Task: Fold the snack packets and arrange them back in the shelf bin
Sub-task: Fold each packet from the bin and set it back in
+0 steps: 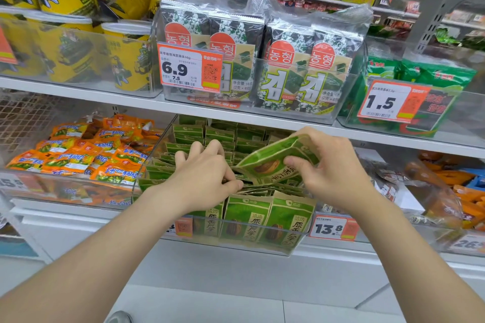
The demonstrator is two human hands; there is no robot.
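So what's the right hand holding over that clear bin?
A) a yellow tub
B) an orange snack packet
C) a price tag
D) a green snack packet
D: the right hand grips a green snack packet, tilted above the clear bin of matching green packets, while the left hand rests among those in the bin.

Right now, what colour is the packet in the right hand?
Green with tan kraft-paper edges, packet held by the right hand; head view.
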